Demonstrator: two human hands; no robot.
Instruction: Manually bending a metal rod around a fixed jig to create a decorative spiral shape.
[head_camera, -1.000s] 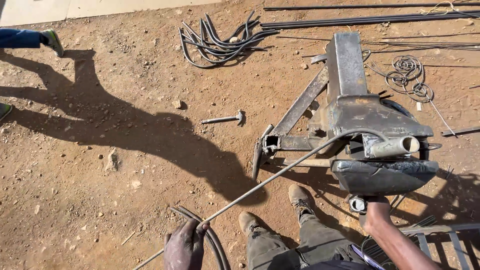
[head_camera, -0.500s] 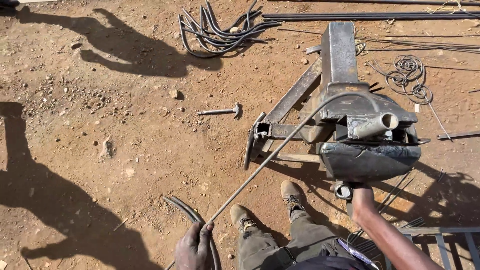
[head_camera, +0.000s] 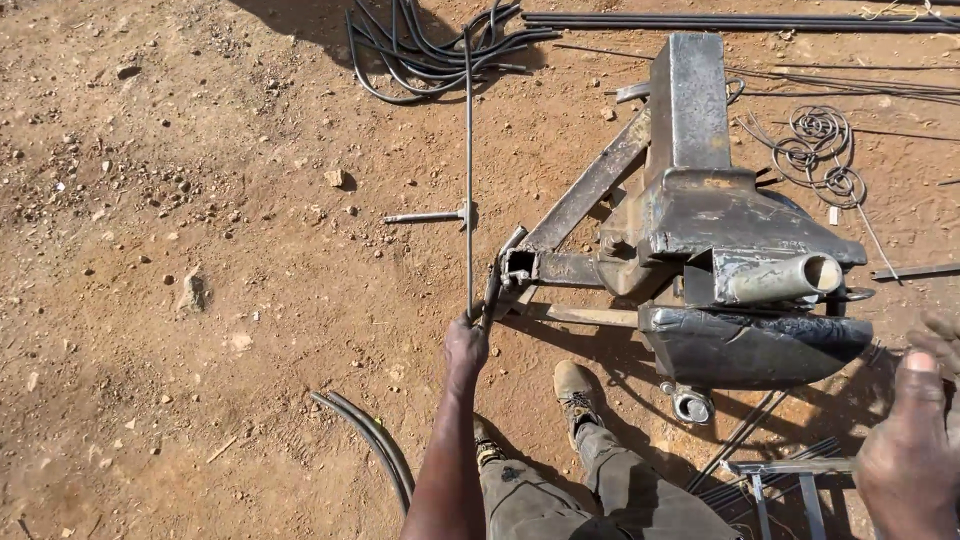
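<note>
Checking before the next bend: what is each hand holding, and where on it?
Left hand grips the thin steel rod at its near end; right hand holds nothing.

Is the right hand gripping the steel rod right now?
No: the right hand is raised at the lower right edge, apart from the rod, while the left hand grips the thin steel rod at its near end.

One steel rod (head_camera: 468, 170) in hand — one bending machine (head_camera: 715, 240), two boots (head_camera: 578, 392), one bolt (head_camera: 428, 216).
</note>
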